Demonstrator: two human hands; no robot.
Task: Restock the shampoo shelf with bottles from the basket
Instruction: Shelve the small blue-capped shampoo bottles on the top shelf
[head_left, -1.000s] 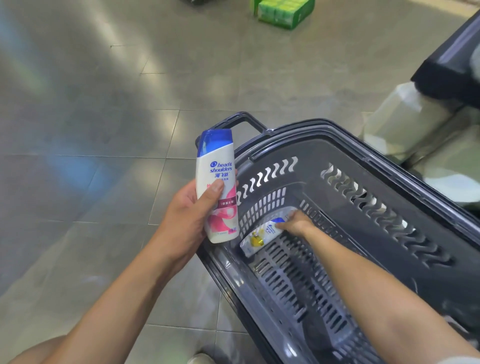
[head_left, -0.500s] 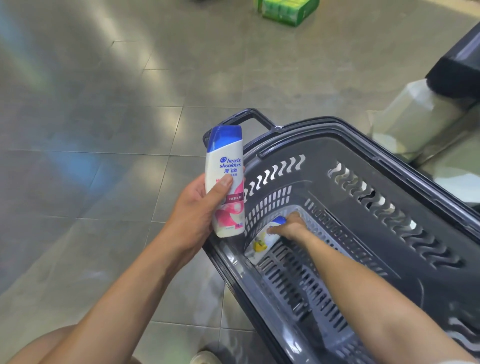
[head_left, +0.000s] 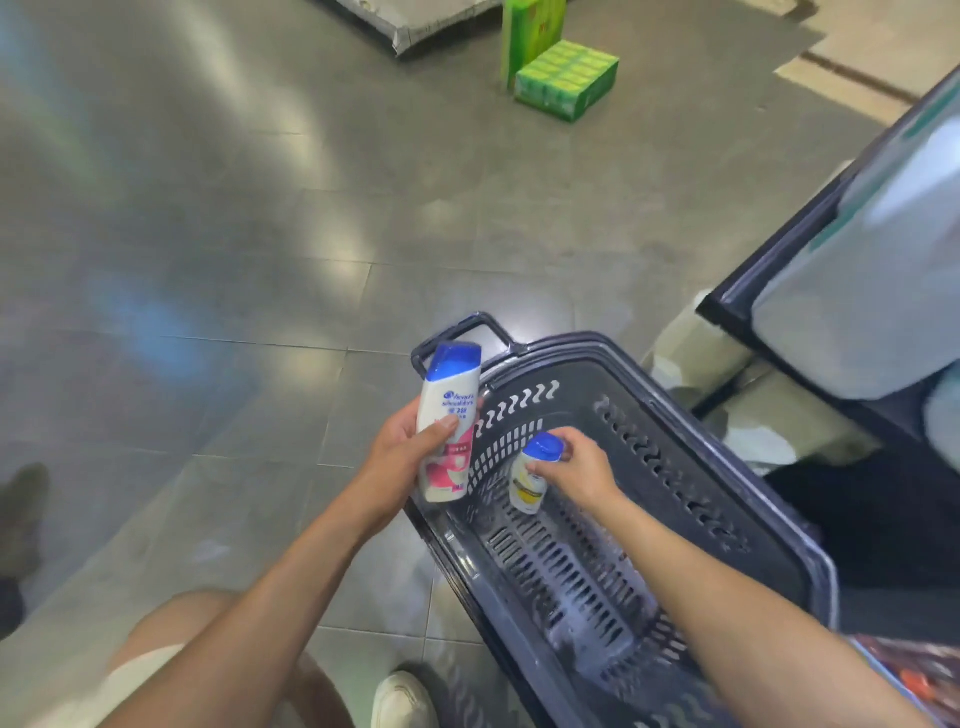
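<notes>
Standing just left of the basket (head_left: 587, 347) is a white shoe (head_left: 402, 699) on the gray floor (head_left: 234, 260). Two bare arms reach out, one on each side of the basket's left rim. The right hand (head_left: 576, 470) is inside the basket, above its slotted bottom. Its fingers are curled around the blue cap of a small bottle (head_left: 529, 483) with a yellow label, and the bottle hangs down from the cap. I cannot tell if its low end touches the basket. The left hand (head_left: 397, 457) is just outside the basket's left rim. Its fingers and thumb wrap around a bigger bottle (head_left: 448, 415), white and pink with a blue cap, held upright. Just behind that cap is the basket's handle (head_left: 460, 323). Right of the basket is a dark shelf (head_left: 724, 306). Far past the basket, green boxes (head_left: 566, 80) sit on the floor.
</notes>
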